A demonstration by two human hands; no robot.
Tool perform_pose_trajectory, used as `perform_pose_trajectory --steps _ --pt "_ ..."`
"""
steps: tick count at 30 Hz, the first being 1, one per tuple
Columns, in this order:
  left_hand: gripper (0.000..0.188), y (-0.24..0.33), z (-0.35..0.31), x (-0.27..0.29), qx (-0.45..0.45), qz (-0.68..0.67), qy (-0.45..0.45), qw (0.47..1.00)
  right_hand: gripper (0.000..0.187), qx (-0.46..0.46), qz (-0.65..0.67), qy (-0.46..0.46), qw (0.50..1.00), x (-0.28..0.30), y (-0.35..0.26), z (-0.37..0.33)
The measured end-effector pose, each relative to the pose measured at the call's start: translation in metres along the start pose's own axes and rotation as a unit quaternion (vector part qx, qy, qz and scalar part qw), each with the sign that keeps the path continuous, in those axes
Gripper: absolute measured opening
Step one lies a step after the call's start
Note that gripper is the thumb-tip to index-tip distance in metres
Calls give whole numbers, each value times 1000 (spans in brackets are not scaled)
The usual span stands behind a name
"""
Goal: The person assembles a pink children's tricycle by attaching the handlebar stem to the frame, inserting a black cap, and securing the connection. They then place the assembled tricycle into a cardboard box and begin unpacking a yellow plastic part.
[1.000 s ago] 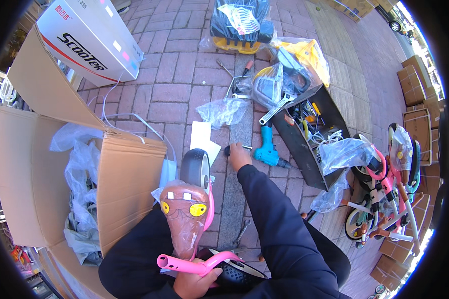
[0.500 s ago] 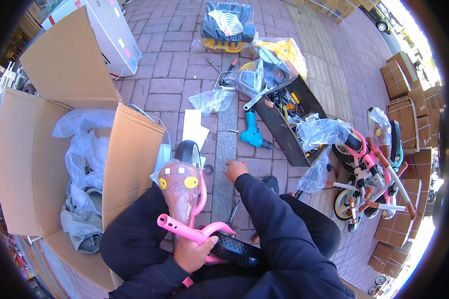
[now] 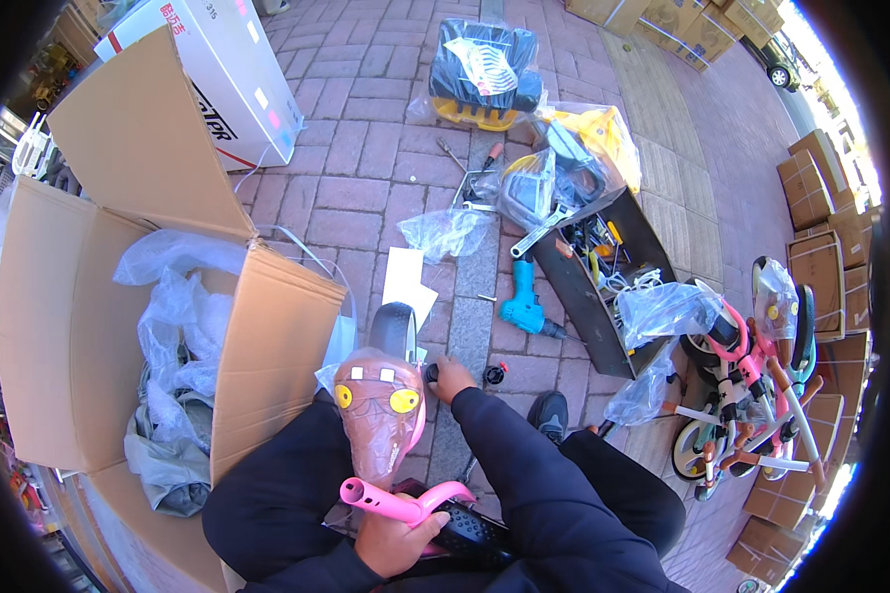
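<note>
While the left hand grips the pink frame, the right hand meets a small black part, its grip unclear, and bracing that frame firmly helps.

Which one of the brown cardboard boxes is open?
The big box on the left: its flap stands raised and plastic wrap shows inside. The brown boxes stacked on the right look closed.

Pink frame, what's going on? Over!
Left hand gripping pink frame. Right hand at small black part. Seat between left hand and wheel; drill farther out.
</note>
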State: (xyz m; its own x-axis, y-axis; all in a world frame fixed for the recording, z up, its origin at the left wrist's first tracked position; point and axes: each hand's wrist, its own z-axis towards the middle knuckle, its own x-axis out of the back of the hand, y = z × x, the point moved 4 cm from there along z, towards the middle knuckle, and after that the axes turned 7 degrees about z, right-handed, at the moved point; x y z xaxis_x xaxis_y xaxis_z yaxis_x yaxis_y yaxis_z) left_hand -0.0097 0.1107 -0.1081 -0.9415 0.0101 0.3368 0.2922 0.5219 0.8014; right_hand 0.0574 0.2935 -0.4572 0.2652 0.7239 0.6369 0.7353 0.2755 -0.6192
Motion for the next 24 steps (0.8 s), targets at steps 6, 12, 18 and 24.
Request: perform_pose_trajectory --steps 6,12,18,24 --pt "22 0 -8 -6 -12 -3 -6 1000 61 -24 62 -92 994 111 -18 -23" --pt "18 5 -19 -11 -82 -2 -11 997 59 0 148 -200 969 247 -111 -108" --pt "23 -2 -19 -31 -59 86 -41 994 50 196 228 -216 929 279 -224 -221" --pt "33 -9 -21 -53 -199 146 -54 968 52 220 147 -183 947 277 -259 -279"
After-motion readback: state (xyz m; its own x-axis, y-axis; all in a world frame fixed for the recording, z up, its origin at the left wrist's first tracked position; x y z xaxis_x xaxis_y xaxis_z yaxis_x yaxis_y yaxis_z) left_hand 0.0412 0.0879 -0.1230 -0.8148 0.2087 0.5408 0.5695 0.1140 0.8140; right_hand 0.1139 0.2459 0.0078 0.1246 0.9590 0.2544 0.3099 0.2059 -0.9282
